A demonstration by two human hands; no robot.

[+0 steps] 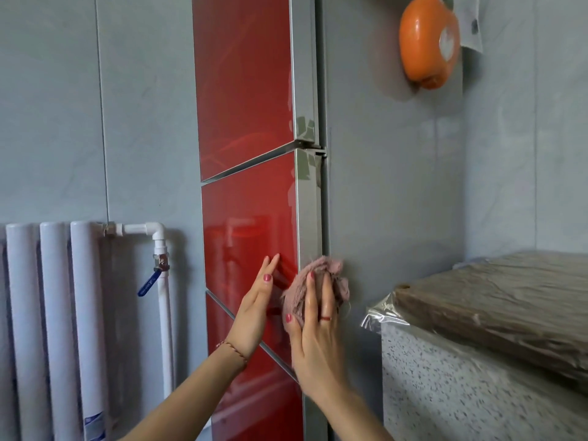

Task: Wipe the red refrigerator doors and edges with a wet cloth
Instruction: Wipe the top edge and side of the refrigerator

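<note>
Grey tiled wall [63, 122]: filled the left of the frame and the far right behind the counter. Red refrigerator [248, 122]: centre of the frame, three glossy red door panels stacked one above another, split by slanting metal-edged gaps; grey metal edge strip [307, 218] ran down the doors' right side, with the grey side panel beyond it; top and bottom cut off. White radiator [54, 313]: lower left, upright tubes, joined to a white pipe carrying a blue-handled valve [150, 283]; a blue-printed label low on one tube, writing too small to read. Speckled counter [461, 393]: lower right, bearing a brown slab under clear plastic film [509, 313], partly cut off. Orange round object [428, 43]: upper right, stuck on the refrigerator's side; its kind unclear. Right hand [318, 329]: lower centre, gripped a pink cloth [310, 284] against the edge strip of the middle door. Left hand [257, 307]: fingers straight, resting flat against the middle red panel just left of the cloth.
</note>
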